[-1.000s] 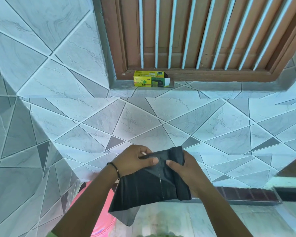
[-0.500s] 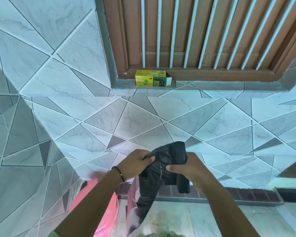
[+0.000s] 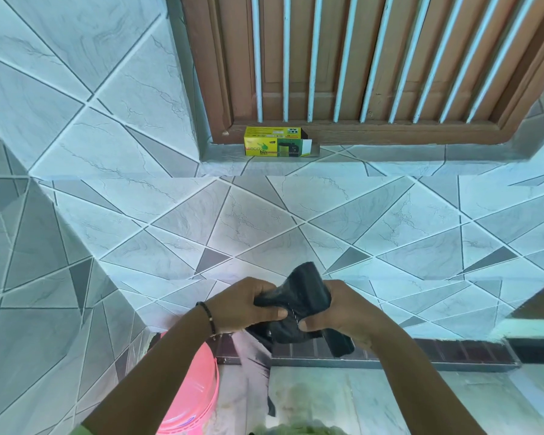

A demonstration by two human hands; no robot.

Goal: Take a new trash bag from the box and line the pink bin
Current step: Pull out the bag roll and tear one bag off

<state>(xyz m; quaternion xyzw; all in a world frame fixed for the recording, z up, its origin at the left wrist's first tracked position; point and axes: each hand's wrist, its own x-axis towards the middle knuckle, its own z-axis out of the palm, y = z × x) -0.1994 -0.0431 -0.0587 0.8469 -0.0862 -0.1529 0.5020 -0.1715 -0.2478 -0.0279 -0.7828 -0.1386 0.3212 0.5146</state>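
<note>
A grey and white tiled wall point(image 3: 113, 127), cut by diagonal grout lines, fills the left and centre of the view and turns a corner at the far left. At the bottom left, just beside that wall, stands a round pink plastic bin point(image 3: 198, 387); only part of its rim and side shows, behind the left forearm. The left wrist wears a thin dark beaded bracelet point(image 3: 208, 318).

The left hand point(image 3: 248, 304) and the right hand point(image 3: 343, 312) meet in front of the wall, above and to the right of the bin. Together they hold a black plastic trash bag point(image 3: 299, 301), thin, matte and crumpled into folds. The left fingers point(image 3: 269, 314) are curled and pinch its left edge. The right fingers point(image 3: 310, 324) are pressed against the thumb on its right side. One bunched corner sticks up above both hands; a fold hangs under the right hand, and a looser grey length trails down toward the pale floor point(image 3: 405, 397).

Higher up, well apart from the hands, a yellow and green cardboard bag box point(image 3: 275, 141) lies on the tiled window ledge point(image 3: 390, 158), its right end flap open. Behind it is a brown wooden window frame point(image 3: 374, 131) with pale vertical bars. The floor right of the bin is bare up to a dark tile skirting point(image 3: 437, 350).
</note>
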